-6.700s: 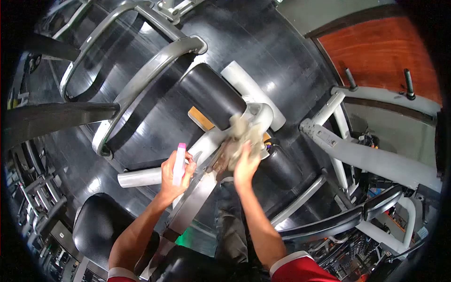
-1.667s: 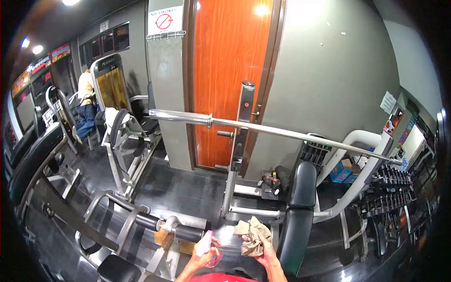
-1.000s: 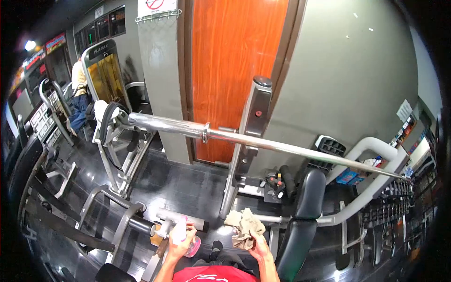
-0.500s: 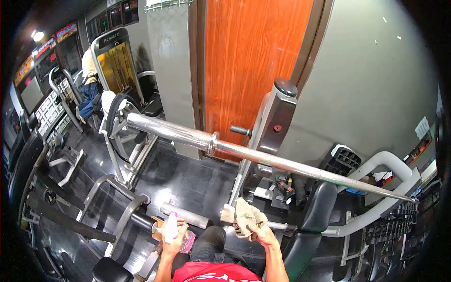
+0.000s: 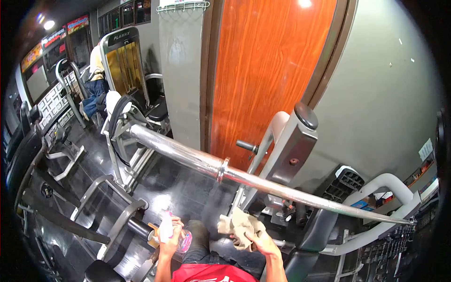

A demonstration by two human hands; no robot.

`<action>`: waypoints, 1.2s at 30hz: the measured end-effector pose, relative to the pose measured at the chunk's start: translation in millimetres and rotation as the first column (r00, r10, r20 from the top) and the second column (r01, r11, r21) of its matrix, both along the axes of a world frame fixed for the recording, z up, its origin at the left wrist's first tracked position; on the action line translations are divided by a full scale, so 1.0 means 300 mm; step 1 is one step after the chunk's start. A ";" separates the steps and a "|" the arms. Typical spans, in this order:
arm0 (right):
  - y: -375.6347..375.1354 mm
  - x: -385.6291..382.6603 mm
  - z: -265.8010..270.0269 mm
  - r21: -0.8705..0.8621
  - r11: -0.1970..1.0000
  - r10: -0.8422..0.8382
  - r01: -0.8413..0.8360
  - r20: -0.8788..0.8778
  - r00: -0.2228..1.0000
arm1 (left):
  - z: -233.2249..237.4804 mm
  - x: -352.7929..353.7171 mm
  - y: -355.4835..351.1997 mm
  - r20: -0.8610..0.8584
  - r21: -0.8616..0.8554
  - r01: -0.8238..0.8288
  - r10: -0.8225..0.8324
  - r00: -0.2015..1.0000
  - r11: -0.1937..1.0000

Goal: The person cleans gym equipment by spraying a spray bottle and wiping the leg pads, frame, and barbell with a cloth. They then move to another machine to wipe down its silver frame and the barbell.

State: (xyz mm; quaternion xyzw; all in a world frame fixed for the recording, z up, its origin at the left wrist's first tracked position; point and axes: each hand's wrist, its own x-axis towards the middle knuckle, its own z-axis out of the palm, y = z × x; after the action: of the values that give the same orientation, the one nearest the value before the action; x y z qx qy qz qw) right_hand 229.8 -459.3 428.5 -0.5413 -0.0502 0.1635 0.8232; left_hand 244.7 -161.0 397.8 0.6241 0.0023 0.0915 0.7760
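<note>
Though beneath the barbell, cloth and bottle clear.

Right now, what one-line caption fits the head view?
Left hand holds a pink spray bottle, right hand a cloth, under a racked barbell by an orange door.

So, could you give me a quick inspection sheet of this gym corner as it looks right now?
Surface: glossy black floor, with light glare.
Job's things: spray bottle, pink at its lower part; crumpled beige cloth.
Clutter: black ribbed crate by the wall; items beyond it are too small to tell.
Hands: left hand closed around the spray bottle; right hand gripping the cloth.
Cables: nothing seen.
Surroundings: steel barbell on a rack across the view; orange wooden door behind; weight machines to the left, another person beside one.
</note>
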 end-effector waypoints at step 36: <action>0.583 0.827 0.228 0.189 0.725 -0.547 0.662 -0.425 0.721 | 0.244 1.007 0.561 0.000 -0.035 0.706 -0.707 0.707 0.707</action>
State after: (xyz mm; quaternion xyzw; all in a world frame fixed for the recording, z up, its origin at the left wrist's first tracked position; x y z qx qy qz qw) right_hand 477.7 -284.5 497.0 -0.3455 0.2485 -0.0385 0.9041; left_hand 546.8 7.3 471.0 0.5654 -0.2298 -0.2166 0.7619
